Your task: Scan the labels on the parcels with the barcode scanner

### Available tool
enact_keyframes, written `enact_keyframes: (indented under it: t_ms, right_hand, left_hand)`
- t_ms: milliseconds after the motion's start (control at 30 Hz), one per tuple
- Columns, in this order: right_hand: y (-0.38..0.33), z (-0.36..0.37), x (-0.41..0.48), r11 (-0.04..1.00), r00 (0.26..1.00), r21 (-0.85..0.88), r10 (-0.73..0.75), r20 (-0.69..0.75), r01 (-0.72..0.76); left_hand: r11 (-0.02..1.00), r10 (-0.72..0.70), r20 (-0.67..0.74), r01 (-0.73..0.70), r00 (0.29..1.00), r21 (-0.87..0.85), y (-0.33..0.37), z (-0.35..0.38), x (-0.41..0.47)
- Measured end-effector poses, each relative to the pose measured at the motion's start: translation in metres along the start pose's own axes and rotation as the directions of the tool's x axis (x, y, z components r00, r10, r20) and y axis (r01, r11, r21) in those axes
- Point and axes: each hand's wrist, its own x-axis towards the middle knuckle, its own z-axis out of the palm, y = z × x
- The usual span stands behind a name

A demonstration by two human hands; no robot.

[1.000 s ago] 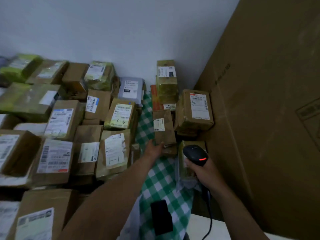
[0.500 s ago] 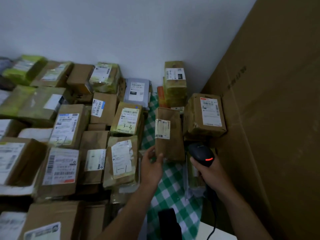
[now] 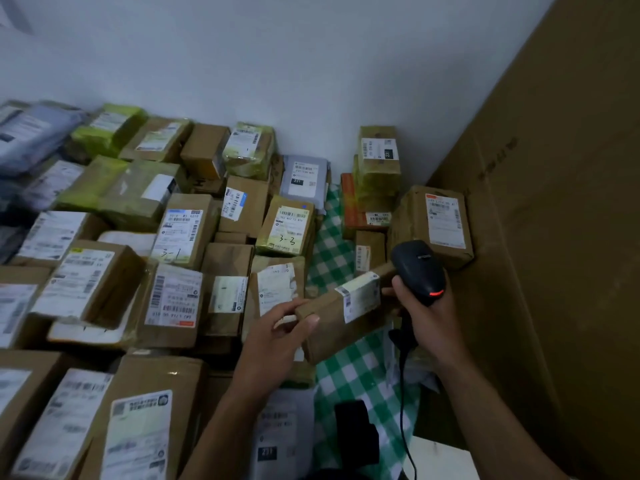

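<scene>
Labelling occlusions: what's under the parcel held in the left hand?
Below the held parcel, gripped by the left hand, green checked cloth shows. Whatever lies directly beneath the parcel is covered, so more parcels there cannot be ruled out.

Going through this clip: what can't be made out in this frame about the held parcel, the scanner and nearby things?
Head view:
- The label on the parcel in the left hand: blurred, print unreadable.
- Window of the scanner: faces away, hidden by its own body.
- Trigger: covered by the right hand.
- The black object near the bottom edge: too dark to identify.
</scene>
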Motion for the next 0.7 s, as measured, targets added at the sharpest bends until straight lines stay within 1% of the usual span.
enact_keyframes:
  t_ms: [67,200,267,333,400,500,567,633,700]
  right_hand:
    - [-0.004,0.003,-0.004,0.999,0.999,-0.022,-0.029,0.026,0.029]
    - [-0.011,0.003,-0.012,0.986,0.985,-0.138,-0.067,0.156,0.089]
    - [-0.013,0.002,-0.014,0.975,0.975,-0.199,-0.054,0.216,0.098]
    - [-0.012,0.002,-0.018,0.969,0.972,-0.224,-0.051,0.228,0.103]
    - [-0.011,0.003,-0.021,0.965,0.969,-0.238,-0.05,0.242,0.109]
    - [-0.007,0.003,-0.025,0.96,0.963,-0.257,-0.038,0.269,0.109]
    - [-0.006,0.004,-0.027,0.953,0.968,-0.274,-0.06,0.244,0.128]
    - [-0.005,0.006,-0.029,0.955,0.977,-0.267,-0.079,0.198,0.131]
    - [-0.006,0.009,-0.032,0.951,0.981,-0.279,-0.089,0.171,0.135]
  left_hand:
    - [1.0,0.01,0.035,-0.01,0.999,0.016,0.005,-0.003,-0.002]
    - [0.959,0.168,0.079,-0.182,0.983,0.218,0.018,-0.007,0.001]
    - [0.96,0.21,0.108,-0.226,0.972,0.164,0.027,-0.009,0.003]
    - [0.958,0.254,0.097,-0.264,0.962,0.113,0.034,-0.008,0.005]
    - [0.947,0.296,0.08,-0.304,0.952,0.103,0.04,-0.005,0.008]
    - [0.941,0.307,0.054,-0.312,0.95,0.133,0.048,0.0,0.015]
    - [0.948,0.296,-0.01,-0.292,0.955,0.124,0.05,0.004,0.021]
    - [0.949,0.291,-0.097,-0.275,0.952,0.153,0.049,0.008,0.027]
    - [0.953,0.268,-0.091,-0.25,0.959,0.172,0.049,0.014,0.029]
